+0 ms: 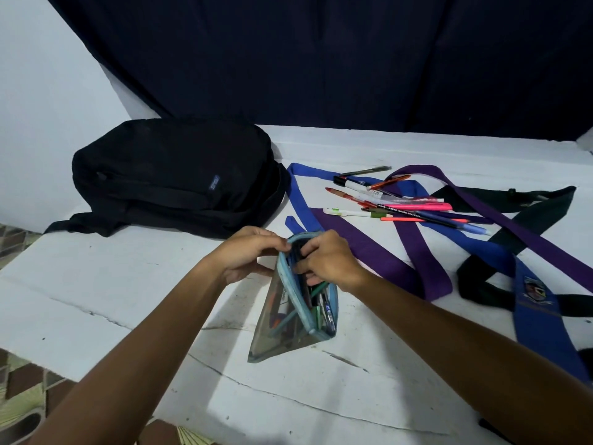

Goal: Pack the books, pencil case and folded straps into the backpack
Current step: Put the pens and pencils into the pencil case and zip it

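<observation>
Head view: both hands, left hand and right hand, grip the open pencil case on the table (backpack behind, label unreadable); loose pens lie across unfolded straps.

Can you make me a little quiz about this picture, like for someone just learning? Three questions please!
1. True or false: the backpack lies closed on the table.
2. What are both hands holding? A) a book B) the pencil case C) a strap
3. Fill in: the loose pens lie on top of the ____.

Key
1. True; no opening shows.
2. B. The left hand grips its open rim, and the right hand reaches into the top.
3. Straps: the pens rest across the blue strap and the purple strap, which are spread out, not folded.
</observation>
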`<state>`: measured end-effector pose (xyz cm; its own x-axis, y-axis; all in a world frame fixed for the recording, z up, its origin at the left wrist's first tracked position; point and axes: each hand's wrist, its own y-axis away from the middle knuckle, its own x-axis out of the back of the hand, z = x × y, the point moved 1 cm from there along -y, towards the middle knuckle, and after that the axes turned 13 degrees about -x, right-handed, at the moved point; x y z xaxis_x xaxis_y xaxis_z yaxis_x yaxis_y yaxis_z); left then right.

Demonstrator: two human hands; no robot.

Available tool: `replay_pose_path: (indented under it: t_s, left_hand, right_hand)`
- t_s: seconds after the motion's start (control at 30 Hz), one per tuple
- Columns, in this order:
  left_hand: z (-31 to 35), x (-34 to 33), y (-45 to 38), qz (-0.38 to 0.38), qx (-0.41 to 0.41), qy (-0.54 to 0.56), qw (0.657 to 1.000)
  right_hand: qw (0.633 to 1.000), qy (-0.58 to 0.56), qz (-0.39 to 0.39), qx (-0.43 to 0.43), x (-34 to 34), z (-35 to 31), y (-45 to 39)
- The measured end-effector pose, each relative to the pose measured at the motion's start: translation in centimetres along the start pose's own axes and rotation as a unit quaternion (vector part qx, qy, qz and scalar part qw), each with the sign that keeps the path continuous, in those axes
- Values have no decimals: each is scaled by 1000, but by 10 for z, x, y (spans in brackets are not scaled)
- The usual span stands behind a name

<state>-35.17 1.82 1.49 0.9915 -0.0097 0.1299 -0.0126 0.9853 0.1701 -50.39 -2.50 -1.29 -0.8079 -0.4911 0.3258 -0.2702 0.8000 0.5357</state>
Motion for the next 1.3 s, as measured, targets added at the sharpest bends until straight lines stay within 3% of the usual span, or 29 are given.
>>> replay_pose_path:
  t_s: [0.17, 0.3, 0.37, 0.57, 0.73, 0.87, 1.03, 1.13, 1.3]
  left_hand:
    - [-3, 2, -2, 20, 17, 0, 1000]
    - [-2, 8, -2, 37, 33, 9, 999]
    - [-3, 11, -3, 35, 30, -2, 999]
    - [-8, 13, -12, -13, 5, -104, 995]
    - [-8, 1, -22, -39, -35, -238, 970]
    - [3, -10, -37, -73, -74, -357, 928]
    - [19, -50, -88, -98, -190, -400, 891]
    - [19, -77, -130, -106, -233, -465, 847]
    - [-3, -97, -175, -120, -220, -566, 785]
  right_hand:
    - [983, -141, -105, -59, -2, 0, 0]
    - [904, -316, -249, -146, -4, -1, 1]
    - [889, -339, -265, -155, -6, 0, 1]
    - [930, -263, -223, -130, 13, 2, 2]
    - [964, -148, -200, -93, 59, 9, 5]
    - [989, -79, -112, -54, 113, 24, 3]
    - [991, 13, 134, 20, 177, 46, -29]
    - [932, 185, 293, 102, 199, 55, -49]
    - [851, 381, 340, 118, 191, 60, -72]
